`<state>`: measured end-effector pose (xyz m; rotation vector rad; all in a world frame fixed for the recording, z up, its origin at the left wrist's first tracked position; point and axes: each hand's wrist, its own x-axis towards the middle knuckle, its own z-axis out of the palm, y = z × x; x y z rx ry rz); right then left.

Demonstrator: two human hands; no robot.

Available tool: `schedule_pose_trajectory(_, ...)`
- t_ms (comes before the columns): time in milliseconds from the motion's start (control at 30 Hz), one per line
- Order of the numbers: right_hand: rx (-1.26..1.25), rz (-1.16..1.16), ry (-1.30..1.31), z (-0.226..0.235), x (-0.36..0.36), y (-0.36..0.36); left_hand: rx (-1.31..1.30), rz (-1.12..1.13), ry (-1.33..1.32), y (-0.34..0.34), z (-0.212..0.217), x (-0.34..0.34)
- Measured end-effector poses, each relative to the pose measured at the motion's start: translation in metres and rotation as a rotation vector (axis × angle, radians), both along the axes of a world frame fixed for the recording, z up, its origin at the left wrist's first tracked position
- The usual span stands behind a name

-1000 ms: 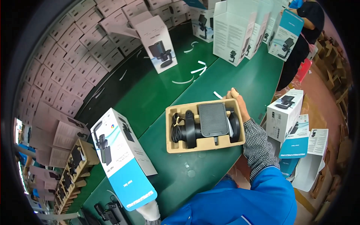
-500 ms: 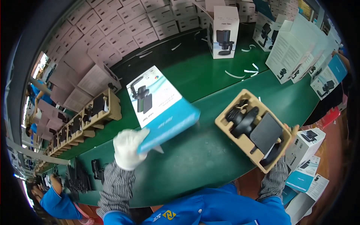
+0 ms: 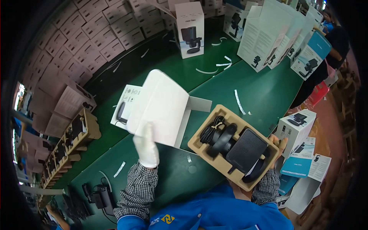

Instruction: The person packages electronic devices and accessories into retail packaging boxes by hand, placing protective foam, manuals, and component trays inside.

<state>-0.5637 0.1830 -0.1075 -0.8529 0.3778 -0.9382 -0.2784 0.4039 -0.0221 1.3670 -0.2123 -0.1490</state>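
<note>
In my left hand (image 3: 146, 147), covered by a white glove, is a white printed carton (image 3: 161, 111) tilted above the table. Its lid flap stands up, a side flap sticks out to the right, and white inner faces show. My right hand (image 3: 279, 143), bare, is closed on the right end of a tan moulded pulp tray (image 3: 197, 143). Inside the tray lie a coiled black cable (image 3: 209, 132), a round black stand part (image 3: 224, 142) and a black microphone (image 3: 247, 150) with a mesh face. Tray and carton are close together; most of my right fingers are hidden behind the tray.
Printed cartons (image 3: 190, 32) stand at the back and far right, more (image 3: 297, 128) at my right side. Filled pulp trays (image 3: 88, 126) line the left. White paper strips (image 3: 239, 101) and black devices (image 3: 101, 197) lie on the green table (image 3: 214, 90). Another person (image 3: 326, 61) stands far right.
The carton has turned, from its printed front and blue side to its white inside with the flap raised. The tray has moved left, nearer the carton. The whole view has shifted.
</note>
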Motion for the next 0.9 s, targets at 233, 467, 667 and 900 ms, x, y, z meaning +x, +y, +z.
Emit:
schedule_pose_trajectory(233,0.076,0.007,0.156,-0.019,0.021,-0.007,0.560,-0.231,-0.569,-0.013,-0.015,-0.047)
schedule_pose_trajectory(467,0.161,0.228,0.003,-0.050,0.040,-0.024,0.492,-0.278,-0.495,-0.019,-0.023,-0.070)
schedule_pose_trajectory(667,0.212,0.346,-0.142,-0.100,0.045,-0.050,0.470,-0.281,-0.533,-0.019,-0.067,-0.067)
schedule_pose_trajectory(900,0.139,0.074,0.061,-0.162,0.093,0.009,0.425,-0.296,-0.574,-0.013,-0.118,-0.070)
